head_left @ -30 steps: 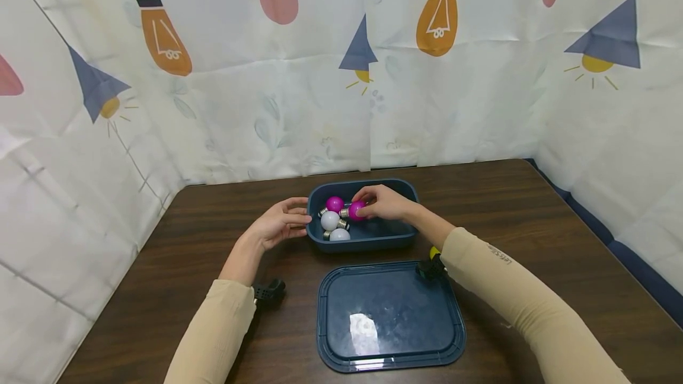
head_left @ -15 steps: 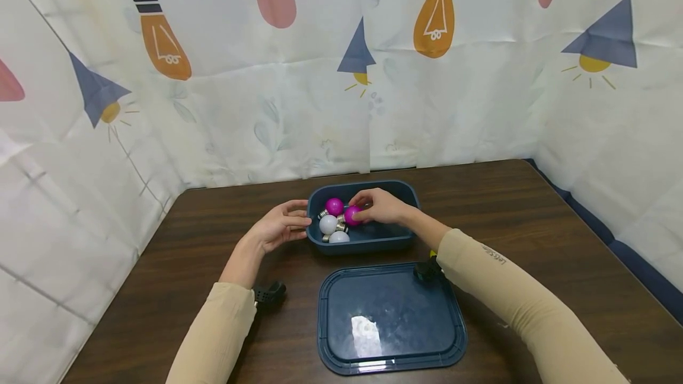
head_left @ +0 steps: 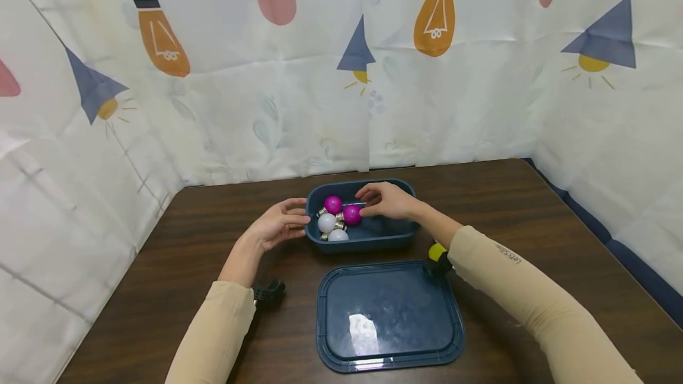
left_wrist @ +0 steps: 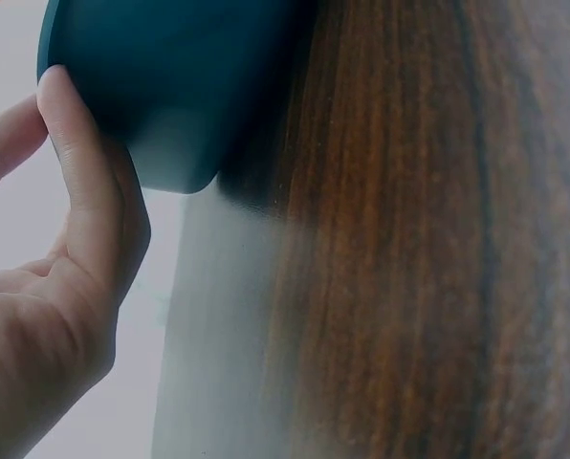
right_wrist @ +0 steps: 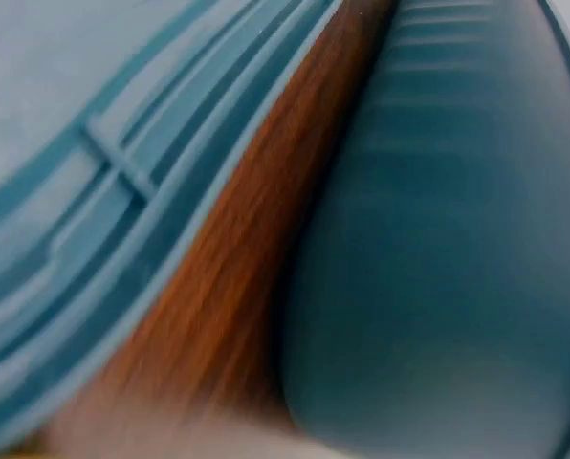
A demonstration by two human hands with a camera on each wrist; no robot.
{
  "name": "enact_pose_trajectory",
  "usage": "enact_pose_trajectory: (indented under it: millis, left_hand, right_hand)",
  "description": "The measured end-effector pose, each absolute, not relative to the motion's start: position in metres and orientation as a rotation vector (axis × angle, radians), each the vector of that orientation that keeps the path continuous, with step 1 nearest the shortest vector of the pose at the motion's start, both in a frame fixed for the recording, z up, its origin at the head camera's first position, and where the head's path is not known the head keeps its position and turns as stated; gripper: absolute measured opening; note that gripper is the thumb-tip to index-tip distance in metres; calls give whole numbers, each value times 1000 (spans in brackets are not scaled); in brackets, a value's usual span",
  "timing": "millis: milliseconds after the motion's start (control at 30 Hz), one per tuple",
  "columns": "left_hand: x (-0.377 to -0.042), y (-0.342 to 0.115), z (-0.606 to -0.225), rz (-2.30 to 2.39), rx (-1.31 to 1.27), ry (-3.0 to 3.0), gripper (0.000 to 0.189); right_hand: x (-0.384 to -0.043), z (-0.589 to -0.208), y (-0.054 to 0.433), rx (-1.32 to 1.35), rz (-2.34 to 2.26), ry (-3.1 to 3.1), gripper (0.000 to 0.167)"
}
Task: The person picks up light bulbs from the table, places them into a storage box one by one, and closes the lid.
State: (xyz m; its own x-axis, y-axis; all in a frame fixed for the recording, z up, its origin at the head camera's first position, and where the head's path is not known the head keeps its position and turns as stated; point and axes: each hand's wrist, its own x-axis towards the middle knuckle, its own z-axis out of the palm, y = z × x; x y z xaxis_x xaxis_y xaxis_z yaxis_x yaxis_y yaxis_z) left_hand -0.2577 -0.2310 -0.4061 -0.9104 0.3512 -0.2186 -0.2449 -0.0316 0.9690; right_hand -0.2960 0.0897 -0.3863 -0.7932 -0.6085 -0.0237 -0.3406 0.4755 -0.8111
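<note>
A dark blue box [head_left: 363,246] stands on the table, holding light bulbs at its left end. Two have magenta globes, one magenta bulb [head_left: 333,204] at the back and another magenta bulb [head_left: 352,214] nearer the middle. In front of them lie a white bulb [head_left: 326,223] and a second white bulb [head_left: 338,235]. My left hand [head_left: 280,223] touches the box's left end with extended fingers; the left wrist view shows fingertips right at the rim. My right hand [head_left: 392,201] hovers over the box, its fingers loosely bent beside the middle magenta bulb, holding nothing.
A dark blue lid [head_left: 395,313] with a raised rim lies in front of the box. Something round and yellow [head_left: 437,251] shows by the right wrist camera [head_left: 439,265]. The wooden table [head_left: 512,212] ends at a printed curtain [head_left: 453,105].
My right hand, earlier pinching the magenta bulb, has let it go and drawn back slightly to the right. The bulb now lies beside the white ones. The left hand stays put.
</note>
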Motion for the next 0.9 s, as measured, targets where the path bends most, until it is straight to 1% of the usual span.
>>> enact_pose_trajectory:
  millis: [200, 433, 633, 900]
  left_hand:
    - [-254, -235, -406, 1990, 93, 1865, 62]
    - [-255, -233, -406, 1979, 97, 1874, 62]
    - [-254, -232, -403, 1973, 103, 1876, 64]
    - [-254, -231, -402, 1979, 95, 1867, 64]
  right_hand:
    - [-289, -377, 101, -852, -1215, 2448, 44]
    - [-278, -368, 123, -850, -1327, 2413, 34]
    - [-273, -359, 140, -812, -1478, 2319, 32]
    - [-268, -351, 160, -836, -1525, 2338, 29]
